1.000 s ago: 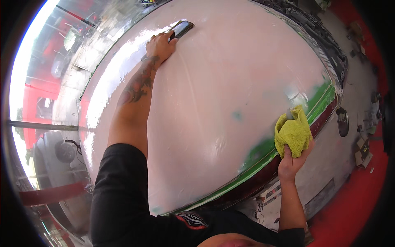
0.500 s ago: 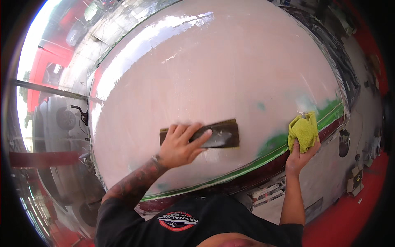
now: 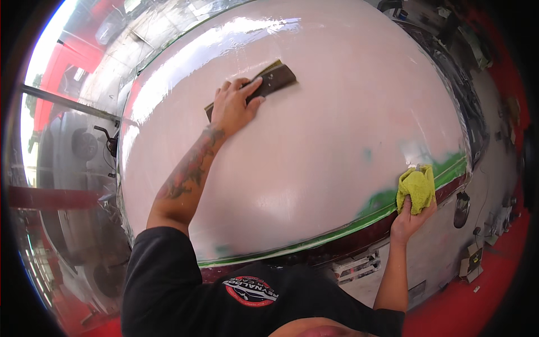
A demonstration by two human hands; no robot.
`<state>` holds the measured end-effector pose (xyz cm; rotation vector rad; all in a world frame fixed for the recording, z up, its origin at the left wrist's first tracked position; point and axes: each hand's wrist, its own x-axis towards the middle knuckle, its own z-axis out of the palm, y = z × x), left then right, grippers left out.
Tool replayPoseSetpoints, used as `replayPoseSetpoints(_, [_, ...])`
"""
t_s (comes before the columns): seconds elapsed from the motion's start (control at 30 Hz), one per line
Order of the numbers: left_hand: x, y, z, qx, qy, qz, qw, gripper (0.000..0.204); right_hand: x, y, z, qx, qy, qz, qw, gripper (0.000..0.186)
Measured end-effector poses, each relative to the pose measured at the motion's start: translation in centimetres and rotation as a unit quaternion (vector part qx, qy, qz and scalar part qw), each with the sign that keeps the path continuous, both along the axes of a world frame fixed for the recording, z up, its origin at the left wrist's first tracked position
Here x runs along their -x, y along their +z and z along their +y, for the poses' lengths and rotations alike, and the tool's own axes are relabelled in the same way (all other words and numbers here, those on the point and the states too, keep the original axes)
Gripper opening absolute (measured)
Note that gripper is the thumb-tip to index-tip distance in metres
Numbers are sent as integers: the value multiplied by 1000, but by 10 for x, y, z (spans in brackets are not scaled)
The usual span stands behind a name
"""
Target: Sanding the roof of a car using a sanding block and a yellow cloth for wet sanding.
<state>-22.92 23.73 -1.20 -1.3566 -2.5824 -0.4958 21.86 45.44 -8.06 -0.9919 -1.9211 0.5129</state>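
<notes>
A wide, wet, pale pink vehicle panel [image 3: 314, 135] fills the middle, with green patches along its near edge. My left hand [image 3: 234, 105] grips a long dark sanding block [image 3: 278, 78] with a yellowish sheet along its edge. The block lies flat on the far left part of the panel, slanting up to the right. At the panel's near right edge my right hand [image 3: 411, 216] is closed around a bunched yellow-green cloth [image 3: 415, 188], which rests on the green border. A small grey tip shows at the top of the cloth; the rest of it is hidden.
Green masking tape [image 3: 314, 244] runs along the near edge above a dark red strip. Dark covering [image 3: 469, 95] lies beyond the right edge. A grey car [image 3: 78, 151] stands at the left. An opened cardboard box [image 3: 471, 264] sits on the floor at the lower right.
My left hand has slid the sanding block away from me and slightly left across the panel, tilting it more. My right hand stays with the cloth near the same spot.
</notes>
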Motion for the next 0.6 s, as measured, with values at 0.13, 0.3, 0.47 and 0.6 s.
replayPoseSetpoints(0.13, [-93, 16, -60, 22, -45, 3, 999, 61, 29, 28, -2, 99, -33, 2, 995, 49])
replayPoseSetpoints(0.3, [-187, 46, -99, -199, -62, -114, 971, 82, 100, 96, -108, 384, 344, 176, 839, 59])
replayPoseSetpoints(0.47, [-208, 42, -164, -614, -20, -577, 538, 92, 184, 154, -148, -92, 576, -133, 801, 84])
replayPoseSetpoints(0.6, [-193, 41, -247, -593, 128, -474, 638, 70, 259, 121, -111, -309, 530, -265, 744, 79])
